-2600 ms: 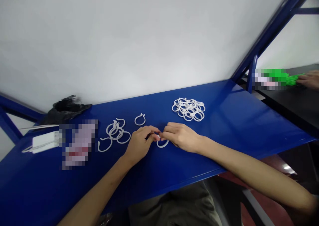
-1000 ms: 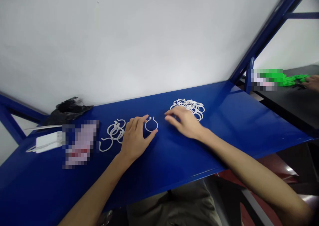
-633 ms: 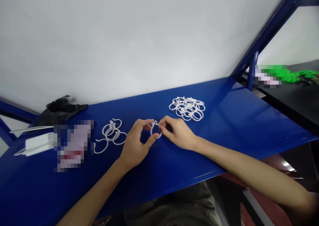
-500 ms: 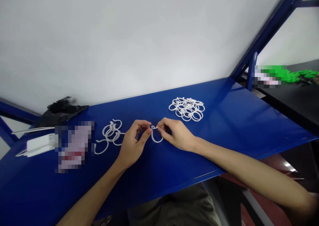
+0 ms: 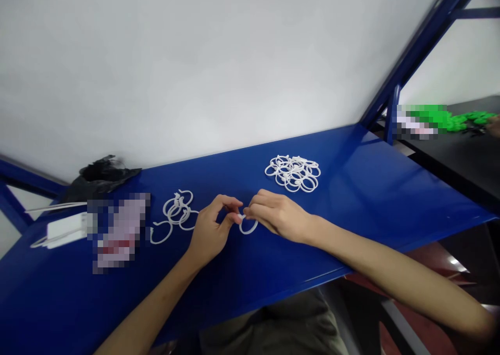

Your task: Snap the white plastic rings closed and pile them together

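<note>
Between my hands is a white plastic shower curtain ring (image 5: 248,232), its loop hanging toward me just above or on the blue tabletop. My left hand (image 5: 214,227) pinches its upper left end between thumb and fingertips. From the other side, the fingers of my right hand (image 5: 278,214) press together on the upper right end. Fingertips partly hide where the two ends meet. Several open rings (image 5: 177,212) lie loosely to the left of my left hand. Beyond my right hand is a pile of rings (image 5: 292,173), which look closed.
On the left of the blue table (image 5: 273,287) are a white box-shaped device (image 5: 66,230) with a cable, a blurred pinkish packet (image 5: 123,227) and a black plastic bag (image 5: 103,175). A white wall stands behind. Green pieces (image 5: 474,118) lie on a dark table at right, with part of another person's hand.
My right fingers have shifted over the top of the ring and closed together. The ring's ends, visible at its top before, are now mostly covered by fingertips. The view has shifted slightly.
</note>
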`<state>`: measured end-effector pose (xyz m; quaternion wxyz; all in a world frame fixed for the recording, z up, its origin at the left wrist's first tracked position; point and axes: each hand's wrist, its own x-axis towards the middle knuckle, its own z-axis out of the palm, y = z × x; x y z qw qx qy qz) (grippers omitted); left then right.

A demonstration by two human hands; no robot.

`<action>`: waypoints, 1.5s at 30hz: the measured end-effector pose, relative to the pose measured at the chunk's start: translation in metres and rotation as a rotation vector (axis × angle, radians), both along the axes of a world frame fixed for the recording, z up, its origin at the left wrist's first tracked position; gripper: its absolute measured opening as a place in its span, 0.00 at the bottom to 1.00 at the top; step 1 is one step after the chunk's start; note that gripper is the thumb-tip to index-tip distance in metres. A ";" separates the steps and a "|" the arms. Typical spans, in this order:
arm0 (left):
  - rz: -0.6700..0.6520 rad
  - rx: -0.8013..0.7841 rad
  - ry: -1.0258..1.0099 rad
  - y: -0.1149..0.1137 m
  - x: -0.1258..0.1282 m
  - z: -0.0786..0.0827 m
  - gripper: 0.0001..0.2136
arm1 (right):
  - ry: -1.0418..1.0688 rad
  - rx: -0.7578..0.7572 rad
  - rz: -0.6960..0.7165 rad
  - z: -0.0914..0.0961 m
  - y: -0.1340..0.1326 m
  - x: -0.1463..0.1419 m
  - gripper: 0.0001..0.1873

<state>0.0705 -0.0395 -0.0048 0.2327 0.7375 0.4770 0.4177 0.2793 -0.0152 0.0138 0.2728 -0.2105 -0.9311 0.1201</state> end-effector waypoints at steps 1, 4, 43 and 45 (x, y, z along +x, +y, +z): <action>0.007 0.024 0.042 0.002 0.000 0.001 0.15 | 0.006 0.011 -0.013 0.000 0.003 0.001 0.15; 0.073 0.120 0.254 0.010 -0.005 0.002 0.13 | 0.077 0.037 -0.142 0.000 0.022 0.008 0.13; 0.312 0.105 0.763 0.031 -0.057 -0.011 0.09 | -0.226 -0.318 -0.872 0.002 0.141 0.085 0.20; 0.267 0.119 0.736 0.030 -0.053 -0.011 0.09 | -0.220 -0.309 -0.881 0.000 0.142 0.085 0.23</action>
